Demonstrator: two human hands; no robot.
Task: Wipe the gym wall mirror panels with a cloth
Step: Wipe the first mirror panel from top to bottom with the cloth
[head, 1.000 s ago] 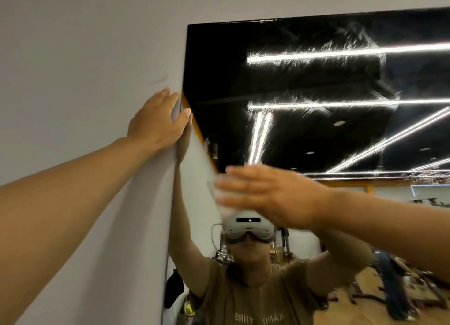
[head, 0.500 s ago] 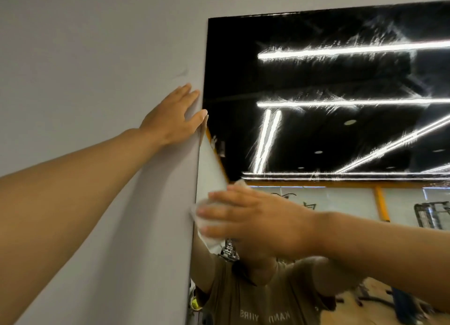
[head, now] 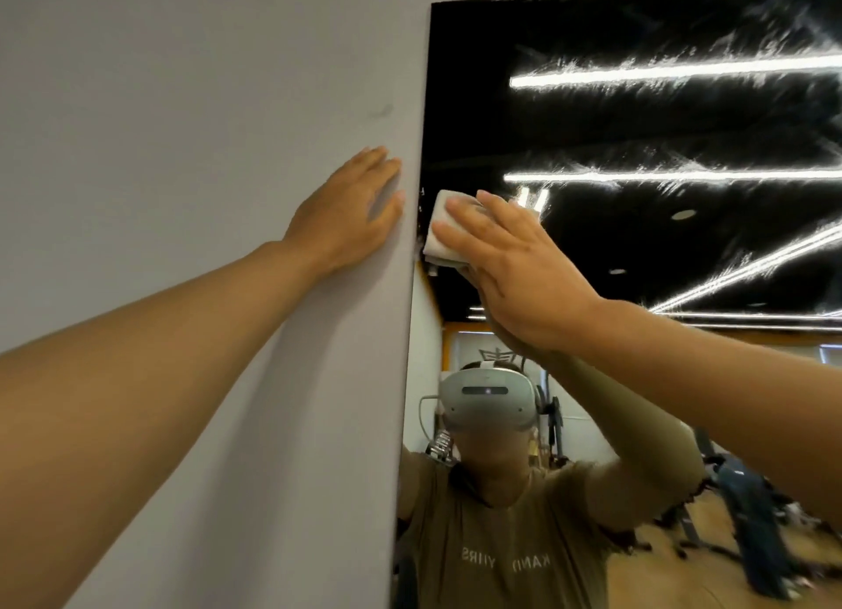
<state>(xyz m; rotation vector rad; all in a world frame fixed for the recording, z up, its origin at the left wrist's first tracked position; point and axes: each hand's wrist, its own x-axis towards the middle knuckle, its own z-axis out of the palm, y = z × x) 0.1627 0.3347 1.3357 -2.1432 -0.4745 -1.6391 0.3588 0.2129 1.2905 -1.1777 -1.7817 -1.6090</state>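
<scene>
Head view: right hand (head: 515,271) presses a folded pale cloth (head: 438,228) flat-fingered against the mirror panel (head: 638,253), near its left edge. Left hand (head: 346,216) rests open-palmed, fingers straight, on the grey wall (head: 182,129) beside it. Smears across the upper glass suggest most wiping remains.

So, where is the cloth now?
In the head view, the cloth lies under the right hand, pressed on the mirror by its left edge.
</scene>
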